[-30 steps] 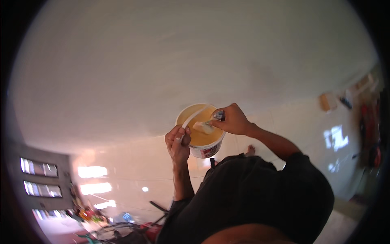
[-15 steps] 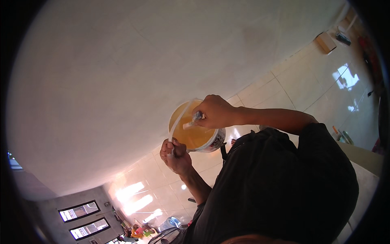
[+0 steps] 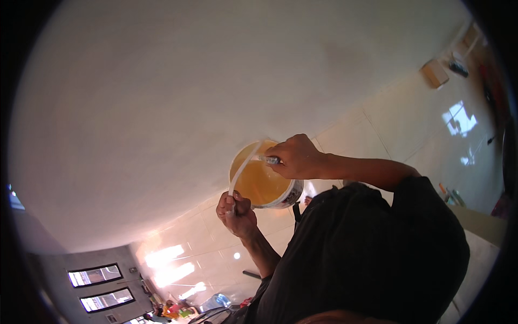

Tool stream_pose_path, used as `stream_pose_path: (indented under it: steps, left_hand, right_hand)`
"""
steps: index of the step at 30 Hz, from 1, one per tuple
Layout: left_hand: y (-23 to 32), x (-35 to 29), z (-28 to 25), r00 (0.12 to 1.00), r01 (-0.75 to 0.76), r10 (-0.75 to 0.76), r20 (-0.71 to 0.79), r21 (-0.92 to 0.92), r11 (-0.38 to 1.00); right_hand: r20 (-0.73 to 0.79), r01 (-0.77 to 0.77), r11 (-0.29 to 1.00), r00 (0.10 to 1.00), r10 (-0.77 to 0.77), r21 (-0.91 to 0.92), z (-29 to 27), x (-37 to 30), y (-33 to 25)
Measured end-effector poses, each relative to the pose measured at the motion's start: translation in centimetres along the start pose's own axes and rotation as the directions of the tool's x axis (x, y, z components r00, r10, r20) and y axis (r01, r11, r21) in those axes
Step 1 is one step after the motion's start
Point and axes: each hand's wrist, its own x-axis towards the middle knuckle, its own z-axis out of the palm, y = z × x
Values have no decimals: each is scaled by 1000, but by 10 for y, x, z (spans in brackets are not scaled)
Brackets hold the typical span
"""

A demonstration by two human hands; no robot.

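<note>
A white bucket with a printed side hangs in front of me, close to the wall. Yellowish paint or a similar liquid shows inside it. My left hand is closed around the lower left end of the bucket's white strap handle, which arches across the opening. Over the bucket's far right rim, my right hand grips a paintbrush by its dark grip. The brush's pale end points left, beside the strap and above the liquid. Part of the brush is hidden by my fingers.
A large pale wall fills the upper left. Below runs a glossy tiled floor with bright reflections. A cardboard box stands by the wall at the far right. Framed windows and several colourful items lie at the lower left.
The paintbrush has been raised from low over the liquid toward the rim and strap, its pale end swinging from lower left to left. My left hand still holds the strap; the whole view has shifted slightly.
</note>
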Motion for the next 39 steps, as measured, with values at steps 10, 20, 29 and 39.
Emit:
stream_pose_path:
  steps: [10, 20, 29, 39]
  left_hand:
    - [-12, 24, -21, 992, 8, 7, 127, -119, 993]
    - [-24, 15, -5, 981, 13, 14, 191, -138, 990]
    - [-24, 20, -5, 978, -63, 86, 188, -125, 990]
    - [-13, 21, 3, 983, -54, 70, 169, -99, 994]
  right_hand:
    - [376, -419, 733, 896, 238, 535, 14, 28, 7]
    - [-85, 104, 993, 990, -109, -61, 3, 13, 32]
    - [133, -218, 906, 974, 181, 362, -5, 10, 10]
    - [66, -195, 871, 980, 185, 451, 3, 13, 10]
